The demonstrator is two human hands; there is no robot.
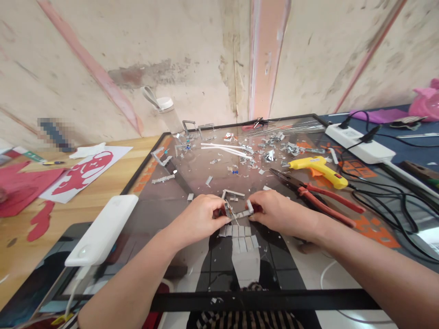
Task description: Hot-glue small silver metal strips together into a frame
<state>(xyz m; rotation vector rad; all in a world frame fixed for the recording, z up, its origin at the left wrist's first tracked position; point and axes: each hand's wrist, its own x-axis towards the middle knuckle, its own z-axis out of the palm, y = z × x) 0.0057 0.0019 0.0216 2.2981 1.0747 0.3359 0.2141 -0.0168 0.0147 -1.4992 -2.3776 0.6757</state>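
This looks like a small craft workshop: a glue gun [318, 167] and pliers [305, 191] lie on a glass table [164, 201] strewn with silvery scraps [270, 156], a power strip [358, 142] sits near, a red cut-out [80, 176] lies on white paper [66, 194], and the wall [192, 36] is stained.

One cam here, worn on the person's head, looking forward and down across the glass tabletop [291, 300]. Pretty close in: left hand [208, 212] and right hand [270, 210] sit around mid-frame, stained wall [192, 36] fills the top, striped clothing [247, 321] peeks in at the bottom edge.
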